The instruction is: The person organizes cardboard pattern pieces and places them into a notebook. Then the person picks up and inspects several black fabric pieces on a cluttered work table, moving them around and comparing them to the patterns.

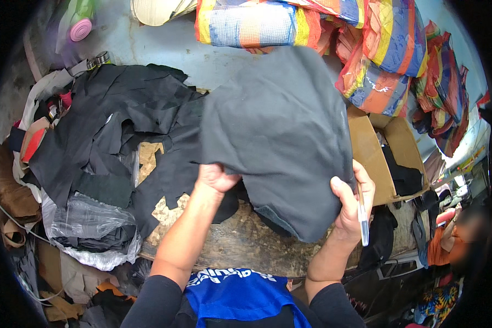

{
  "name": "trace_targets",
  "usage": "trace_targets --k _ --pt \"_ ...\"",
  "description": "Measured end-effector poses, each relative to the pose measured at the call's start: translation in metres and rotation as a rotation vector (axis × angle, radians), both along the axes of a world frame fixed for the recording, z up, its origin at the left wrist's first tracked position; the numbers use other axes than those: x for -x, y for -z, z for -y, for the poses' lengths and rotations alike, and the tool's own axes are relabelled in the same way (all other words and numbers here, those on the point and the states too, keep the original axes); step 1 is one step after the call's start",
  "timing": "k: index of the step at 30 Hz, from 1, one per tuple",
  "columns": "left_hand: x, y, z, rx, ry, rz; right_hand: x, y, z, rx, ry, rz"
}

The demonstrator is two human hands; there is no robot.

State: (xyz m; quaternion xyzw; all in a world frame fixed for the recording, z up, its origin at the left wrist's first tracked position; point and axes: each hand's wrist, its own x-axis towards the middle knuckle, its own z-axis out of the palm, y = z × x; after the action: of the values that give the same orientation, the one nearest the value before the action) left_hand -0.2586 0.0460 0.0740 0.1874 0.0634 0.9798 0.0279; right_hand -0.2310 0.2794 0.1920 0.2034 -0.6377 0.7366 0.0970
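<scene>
**Dark grey cloth panel held up over the worktop**

While I watch through the head camera, the dark grey cloth panel (279,136) hangs spread between both hands above the wooden worktop (240,240). Its long axis runs roughly top to bottom, with the upper edge pointing away from me toward the striped woven bags (311,22) and the lower corner drooping toward the worktop edge.

1. Left hand (216,177): closed on the panel's lower left edge, with cloth bunched in the fist.
2. Right hand (352,202): thumb and fingers pinched shut on the lower right edge; a clear-barrelled pen (362,213) is also held along the same hand.

The panel is matt, plain-woven and uniformly charcoal, with gentle folds and a rounded outline. To the left, black fabric offcuts (109,131) with jagged cut edges lie heaped, partly in a crinkled clear plastic bag (87,224). An open cardboard box (377,153) stands just right of the panel.
</scene>
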Motion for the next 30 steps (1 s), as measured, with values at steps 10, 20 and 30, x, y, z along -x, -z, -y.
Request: trace_targets --k 10,20,30 --pt "-0.048 -0.007 0.013 0.359 -0.454 0.203 0.009 0.08 0.022 0.352 -0.568 0.51" --pt "-0.071 -0.013 0.037 0.453 -0.627 0.307 -0.017 0.134 0.06 0.454 -0.798 0.652" --pt "-0.107 -0.047 0.112 0.732 -0.836 0.26 -0.013 0.058 0.011 0.079 -0.255 0.103"
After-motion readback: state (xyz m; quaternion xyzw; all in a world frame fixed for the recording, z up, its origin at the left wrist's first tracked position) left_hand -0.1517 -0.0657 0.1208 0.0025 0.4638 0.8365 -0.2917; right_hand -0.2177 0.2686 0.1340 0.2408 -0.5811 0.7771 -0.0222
